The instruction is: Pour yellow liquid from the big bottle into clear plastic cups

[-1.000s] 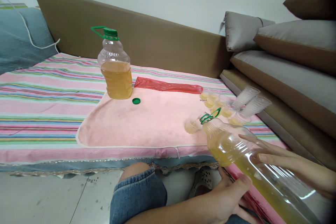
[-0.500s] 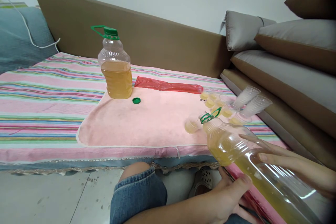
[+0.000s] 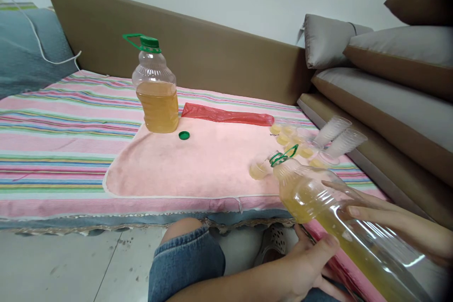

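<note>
A large clear plastic bottle of yellow liquid lies tilted in my hands, its uncapped neck with a green handle ring pointing left. The mouth is at the rim of a small clear plastic cup that has pale liquid in it. From below, my left hand grips the bottle by its pink-labelled side, thumb on top. My right hand holds the bottle's far upper side, fingers laid along it. A green bottle cap rests on the pink cloth.
Another bottle, green-capped and part full, stands upright at the back left. A red plastic bag lies flat behind the cloth. To the right are several cups of yellow liquid and two tilted stacks of cups. Grey cushions pile beyond.
</note>
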The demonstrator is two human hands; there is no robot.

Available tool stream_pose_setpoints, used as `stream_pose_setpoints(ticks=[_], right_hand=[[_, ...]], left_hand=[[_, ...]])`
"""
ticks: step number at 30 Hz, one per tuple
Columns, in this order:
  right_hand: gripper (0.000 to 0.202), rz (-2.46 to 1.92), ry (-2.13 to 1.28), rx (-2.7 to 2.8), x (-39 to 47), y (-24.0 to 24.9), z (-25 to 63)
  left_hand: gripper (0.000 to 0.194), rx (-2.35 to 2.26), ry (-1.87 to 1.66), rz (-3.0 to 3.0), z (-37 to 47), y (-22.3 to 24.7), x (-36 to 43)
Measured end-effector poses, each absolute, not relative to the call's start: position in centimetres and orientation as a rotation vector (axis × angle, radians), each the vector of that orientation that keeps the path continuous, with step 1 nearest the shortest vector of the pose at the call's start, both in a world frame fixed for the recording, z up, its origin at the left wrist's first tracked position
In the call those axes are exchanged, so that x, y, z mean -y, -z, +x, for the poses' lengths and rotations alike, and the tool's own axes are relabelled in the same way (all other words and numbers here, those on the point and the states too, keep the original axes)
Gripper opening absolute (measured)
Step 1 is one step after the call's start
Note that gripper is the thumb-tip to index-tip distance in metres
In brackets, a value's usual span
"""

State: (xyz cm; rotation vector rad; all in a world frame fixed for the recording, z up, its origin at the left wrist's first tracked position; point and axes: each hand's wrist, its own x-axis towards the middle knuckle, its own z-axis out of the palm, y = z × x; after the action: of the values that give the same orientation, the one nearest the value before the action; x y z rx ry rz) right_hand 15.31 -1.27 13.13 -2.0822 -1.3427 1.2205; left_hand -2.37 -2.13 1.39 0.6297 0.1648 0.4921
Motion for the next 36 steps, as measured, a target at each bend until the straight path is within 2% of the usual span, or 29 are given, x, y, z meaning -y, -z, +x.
stream_pose_setpoints(ticks=[14,19,23,36], right_hand=[[0.064,-2.090,-1.199,1.330,1.3,-12.9,15.7],[0.063,-2.070,-1.212,1.271,1.3,-12.7,15.9],[0.061,-2.018,-1.210,1.307,1.1,-13.1,15.5],[0.085,-1.859,-1.097,1.330,1.4,-13.7,13.1]], left_hand=[[0.109,-0.197,-0.485,0.619,-2.1,-1.2,2.1],[0.101,-0.190,-0.530,0.639,-1.9,-0.8,2.2],[0.106,-0.243,-0.544,0.672,-2.1,-1.0,1.8],[0.112,-0.313,-0.558,0.813,-4.6,-2.3,-0.5]])
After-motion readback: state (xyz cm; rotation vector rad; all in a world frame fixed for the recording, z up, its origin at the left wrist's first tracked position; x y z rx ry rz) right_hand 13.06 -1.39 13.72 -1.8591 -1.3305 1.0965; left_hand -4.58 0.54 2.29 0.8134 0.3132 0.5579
